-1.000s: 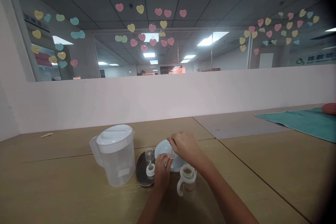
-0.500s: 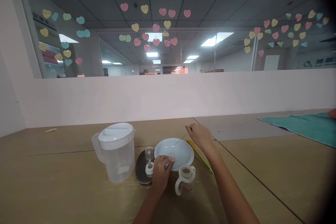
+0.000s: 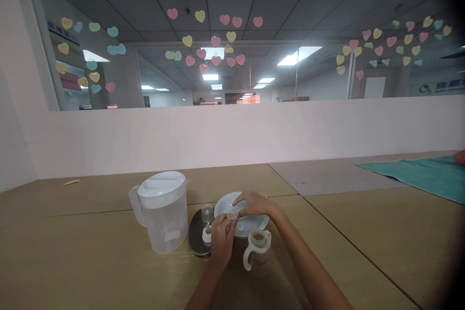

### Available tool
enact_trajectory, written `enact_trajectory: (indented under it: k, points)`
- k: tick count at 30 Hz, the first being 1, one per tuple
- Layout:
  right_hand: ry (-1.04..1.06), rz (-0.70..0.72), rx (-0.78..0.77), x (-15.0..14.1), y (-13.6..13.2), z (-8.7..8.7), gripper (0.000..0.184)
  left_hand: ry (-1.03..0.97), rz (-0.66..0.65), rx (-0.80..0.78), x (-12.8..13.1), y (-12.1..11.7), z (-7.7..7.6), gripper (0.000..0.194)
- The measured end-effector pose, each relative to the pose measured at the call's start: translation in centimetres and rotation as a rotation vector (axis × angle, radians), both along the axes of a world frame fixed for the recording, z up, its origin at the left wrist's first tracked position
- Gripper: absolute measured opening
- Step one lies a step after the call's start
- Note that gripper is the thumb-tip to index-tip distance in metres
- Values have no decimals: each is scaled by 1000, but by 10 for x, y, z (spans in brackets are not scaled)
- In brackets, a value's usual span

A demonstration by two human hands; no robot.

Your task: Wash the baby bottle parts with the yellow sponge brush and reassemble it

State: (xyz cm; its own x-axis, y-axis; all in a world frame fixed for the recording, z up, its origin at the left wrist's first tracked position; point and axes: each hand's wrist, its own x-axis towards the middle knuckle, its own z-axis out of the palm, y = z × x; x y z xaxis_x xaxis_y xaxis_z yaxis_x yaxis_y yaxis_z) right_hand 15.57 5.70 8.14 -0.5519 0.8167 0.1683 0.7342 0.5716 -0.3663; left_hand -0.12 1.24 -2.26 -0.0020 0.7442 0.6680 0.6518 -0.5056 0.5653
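Head view: small clear part over bowl, left side, pinched by left hand; right hand half open, fingertips by the part, grip cannot be told; step judged as two-handed work on it, further handling calling for a steady left pinch. Versus the earlier frame: right hand in from bowl's right; thin strand no longer visible.

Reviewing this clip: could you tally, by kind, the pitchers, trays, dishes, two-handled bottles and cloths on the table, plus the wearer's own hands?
Pitcher: 1
Tray: 1
Dish: 1
Two-handled bottle: 1
Cloth: 1
Wearer's hands, left hand and right hand: 2
Total: 7
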Motion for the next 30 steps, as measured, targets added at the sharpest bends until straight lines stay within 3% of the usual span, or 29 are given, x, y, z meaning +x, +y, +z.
enact_trajectory:
  k: [4,9,13,22,30]
  points:
    - [222,290,-121,-15,0,-5,24,-10,32,0,-7,1,3,31]
    - [416,365,-355,-8,-2,-5,27,38,22,-17,-12,1,9,33]
    - [416,447,-497,2,-6,-5,26,115,-7,-46,-12,-1,12,34]
    - [123,192,-489,5,14,-16,17,250,171,43,-31,-7,16,25]
    - [-77,-91,-410,-8,20,-43,8,191,401,-120,-43,1,8,14]
